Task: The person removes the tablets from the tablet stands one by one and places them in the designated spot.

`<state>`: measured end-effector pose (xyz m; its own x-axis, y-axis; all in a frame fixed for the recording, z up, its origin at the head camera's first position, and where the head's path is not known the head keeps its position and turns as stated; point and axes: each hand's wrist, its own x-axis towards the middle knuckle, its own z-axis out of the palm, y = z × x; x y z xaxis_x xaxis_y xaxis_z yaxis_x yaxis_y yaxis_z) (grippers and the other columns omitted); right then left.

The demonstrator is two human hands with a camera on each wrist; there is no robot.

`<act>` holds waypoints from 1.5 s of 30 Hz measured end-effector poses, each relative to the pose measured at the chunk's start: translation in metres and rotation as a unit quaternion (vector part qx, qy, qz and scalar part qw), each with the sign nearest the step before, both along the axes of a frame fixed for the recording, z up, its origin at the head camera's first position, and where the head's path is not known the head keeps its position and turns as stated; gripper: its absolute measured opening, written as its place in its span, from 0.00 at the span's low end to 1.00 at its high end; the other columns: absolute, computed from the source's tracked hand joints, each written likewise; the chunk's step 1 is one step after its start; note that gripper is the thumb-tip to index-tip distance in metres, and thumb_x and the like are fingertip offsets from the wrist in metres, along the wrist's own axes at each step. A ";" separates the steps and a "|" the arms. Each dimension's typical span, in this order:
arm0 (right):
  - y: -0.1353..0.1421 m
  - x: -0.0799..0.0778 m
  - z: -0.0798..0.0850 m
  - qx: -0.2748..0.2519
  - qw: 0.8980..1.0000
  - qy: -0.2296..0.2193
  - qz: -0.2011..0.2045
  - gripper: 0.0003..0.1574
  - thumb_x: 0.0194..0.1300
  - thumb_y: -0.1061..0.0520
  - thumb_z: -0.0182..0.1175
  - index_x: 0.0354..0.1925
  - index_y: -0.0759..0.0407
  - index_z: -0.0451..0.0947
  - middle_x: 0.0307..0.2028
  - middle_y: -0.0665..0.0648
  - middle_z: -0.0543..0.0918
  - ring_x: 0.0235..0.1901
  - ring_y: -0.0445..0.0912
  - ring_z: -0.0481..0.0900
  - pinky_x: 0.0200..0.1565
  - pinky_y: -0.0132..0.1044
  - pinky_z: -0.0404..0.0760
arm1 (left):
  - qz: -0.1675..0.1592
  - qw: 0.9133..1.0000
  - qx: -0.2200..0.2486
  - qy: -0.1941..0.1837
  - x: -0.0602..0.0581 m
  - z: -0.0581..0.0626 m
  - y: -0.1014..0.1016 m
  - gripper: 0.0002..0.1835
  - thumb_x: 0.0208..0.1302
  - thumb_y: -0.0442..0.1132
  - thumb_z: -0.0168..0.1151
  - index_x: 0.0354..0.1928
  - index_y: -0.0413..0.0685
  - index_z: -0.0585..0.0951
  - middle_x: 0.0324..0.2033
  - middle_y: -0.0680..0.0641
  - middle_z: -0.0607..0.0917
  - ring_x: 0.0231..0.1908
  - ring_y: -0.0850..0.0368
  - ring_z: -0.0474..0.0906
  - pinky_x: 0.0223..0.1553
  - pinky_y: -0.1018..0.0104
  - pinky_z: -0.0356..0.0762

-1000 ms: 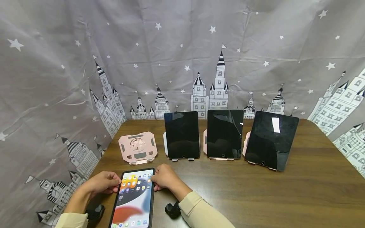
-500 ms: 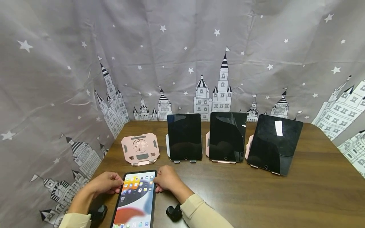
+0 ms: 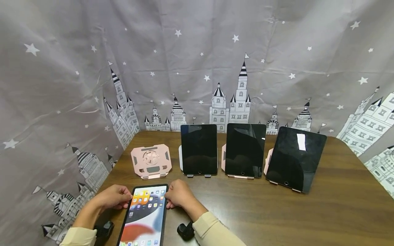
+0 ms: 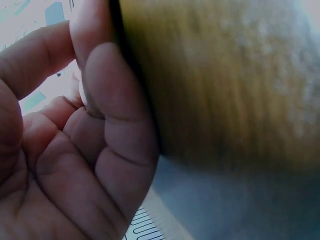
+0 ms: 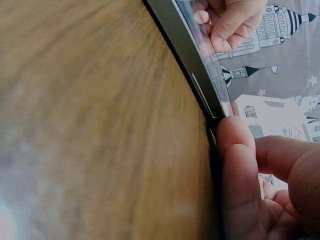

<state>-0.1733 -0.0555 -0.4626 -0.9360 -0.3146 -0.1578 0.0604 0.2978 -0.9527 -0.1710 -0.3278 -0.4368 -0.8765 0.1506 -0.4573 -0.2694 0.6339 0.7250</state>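
A tablet point(image 3: 143, 217) with a lit home screen full of app icons lies in front of me at the lower left, its near end cut off by the head view. My left hand point(image 3: 115, 197) pinches its left edge near the top, thumb and fingers together. On the opposite edge, my right hand point(image 3: 179, 194) grips near the upper corner. The right wrist view shows the tablet's side point(image 5: 187, 60) and my right fingers point(image 5: 239, 165) at its corner. In the left wrist view, curled left fingers point(image 4: 122, 110) lie along a dark edge. Just beyond the tablet stands a pink tablet stand point(image 3: 151, 160).
To the right, three dark-screened tablets lean on stands: one left point(image 3: 199, 148), one middle point(image 3: 245, 150), one tilted right point(image 3: 296, 159). A wooden table point(image 3: 261, 212) carries everything. Behind hangs a grey castle-print curtain point(image 3: 184, 44). Black wrist devices sit near both sleeves point(image 3: 212, 230).
The head view has shifted slightly, so the scene sits a little lower and further right. Both hands keep their hold on the lit tablet, with no clear movement against the table.
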 end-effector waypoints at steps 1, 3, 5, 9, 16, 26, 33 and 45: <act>0.000 0.000 0.000 -0.006 1.000 -0.003 -0.001 0.20 0.58 0.72 0.60 0.15 0.61 0.70 0.08 0.54 0.75 0.09 0.39 0.76 0.13 0.27 0.74 | 0.000 1.000 0.001 0.003 0.000 0.000 0.000 0.05 0.69 0.32 0.58 0.34 0.37 0.77 0.24 0.48 0.79 0.25 0.57 0.76 0.27 0.66 0.75; 0.002 0.001 0.000 -0.016 1.000 -0.009 -0.002 0.19 0.59 0.72 0.60 0.15 0.61 0.70 0.08 0.54 0.75 0.09 0.38 0.76 0.13 0.27 0.74 | 0.003 1.000 0.005 0.007 0.000 -0.001 0.000 0.06 0.69 0.32 0.58 0.33 0.38 0.77 0.23 0.48 0.79 0.25 0.57 0.76 0.27 0.66 0.75; 0.003 0.001 0.000 -0.029 0.999 -0.019 -0.002 0.19 0.60 0.73 0.59 0.16 0.62 0.70 0.09 0.54 0.75 0.10 0.38 0.76 0.14 0.27 0.75 | 0.010 1.000 0.014 0.008 0.000 -0.002 0.001 0.07 0.69 0.34 0.58 0.33 0.38 0.77 0.24 0.48 0.79 0.26 0.57 0.77 0.28 0.66 0.76; 0.006 0.001 0.003 -0.035 0.999 -0.014 0.001 0.17 0.59 0.73 0.59 0.17 0.62 0.71 0.10 0.55 0.76 0.09 0.37 0.74 0.14 0.28 0.75 | 0.031 0.999 0.022 0.014 -0.001 -0.002 0.003 0.09 0.71 0.38 0.58 0.34 0.38 0.78 0.26 0.49 0.77 0.28 0.56 0.76 0.30 0.64 0.75; 0.018 -0.006 0.015 -0.006 0.997 0.068 0.030 0.12 0.60 0.69 0.61 0.23 0.61 0.73 0.13 0.55 0.76 0.12 0.39 0.72 0.15 0.27 0.71 | 0.055 0.994 0.004 0.094 -0.001 0.021 0.025 0.12 0.72 0.40 0.57 0.40 0.34 0.78 0.29 0.48 0.75 0.30 0.54 0.71 0.30 0.64 0.71; 0.066 -0.018 0.037 0.059 0.979 0.183 0.074 0.03 0.65 0.62 0.61 0.32 0.57 0.78 0.24 0.48 0.78 0.23 0.38 0.75 0.28 0.32 0.76 | 0.093 0.978 0.087 0.165 0.002 0.046 0.085 0.16 0.74 0.40 0.56 0.52 0.32 0.75 0.37 0.42 0.78 0.39 0.49 0.75 0.41 0.59 0.77; 0.101 -0.027 0.052 0.036 0.980 0.193 0.028 0.02 0.67 0.61 0.62 0.35 0.58 0.78 0.25 0.52 0.81 0.24 0.40 0.77 0.27 0.32 0.77 | 0.111 0.962 0.116 0.219 -0.006 0.049 0.122 0.12 0.73 0.37 0.57 0.48 0.34 0.78 0.40 0.40 0.80 0.42 0.44 0.77 0.42 0.64 0.78; 0.156 -0.043 0.078 0.043 0.983 0.172 -0.042 0.03 0.69 0.61 0.60 0.39 0.61 0.78 0.31 0.55 0.82 0.36 0.59 0.83 0.34 0.39 0.83 | 0.160 0.941 0.123 0.271 -0.027 0.051 0.157 0.10 0.70 0.36 0.59 0.46 0.37 0.81 0.37 0.42 0.82 0.39 0.49 0.80 0.39 0.64 0.79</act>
<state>-0.2164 0.1002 -0.3844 -0.9609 -0.2327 0.1500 -0.2329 0.3860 -0.8926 -0.1975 -0.1712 -0.3862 -0.9894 -0.1180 0.0844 0.0338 0.3785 0.9250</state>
